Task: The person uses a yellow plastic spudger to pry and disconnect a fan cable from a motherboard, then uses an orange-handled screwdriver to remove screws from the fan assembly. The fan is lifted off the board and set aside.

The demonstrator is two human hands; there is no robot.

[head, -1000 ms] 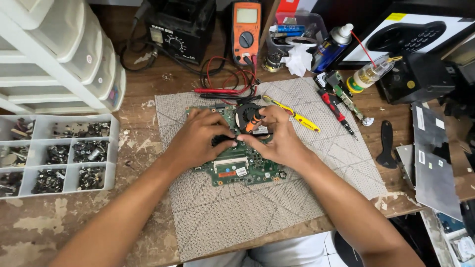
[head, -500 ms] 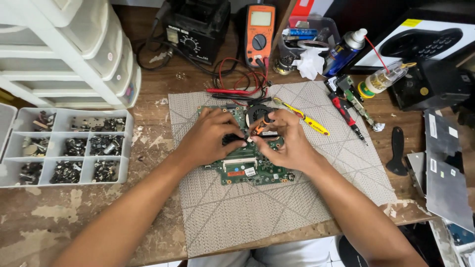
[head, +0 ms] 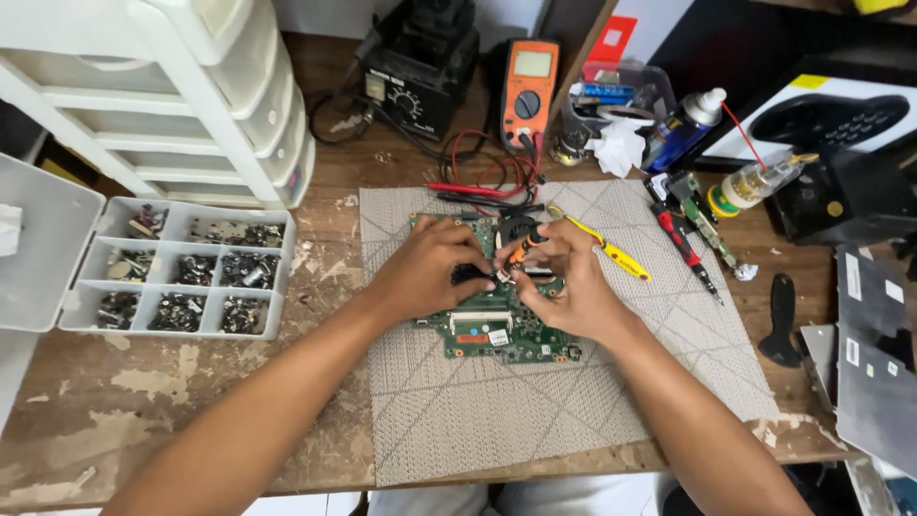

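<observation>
A green circuit board lies on a grey ribbed mat in the middle of the wooden bench. My left hand rests on the board's upper left part, fingers curled against a dark component. My right hand is closed around a small orange-handled screwdriver, its tip pointing down at the board between my two hands. Both hands cover the board's upper half.
A white parts tray of small hardware sits at left below white drawers. Behind the mat are an orange multimeter with red leads and a black power unit. A yellow tool, red screwdriver, bottles and black spudger lie right.
The camera has shifted, so the scene sits further right and lower in view. My hands stay on the board; the right hand's screwdriver is tilted a little more upright.
</observation>
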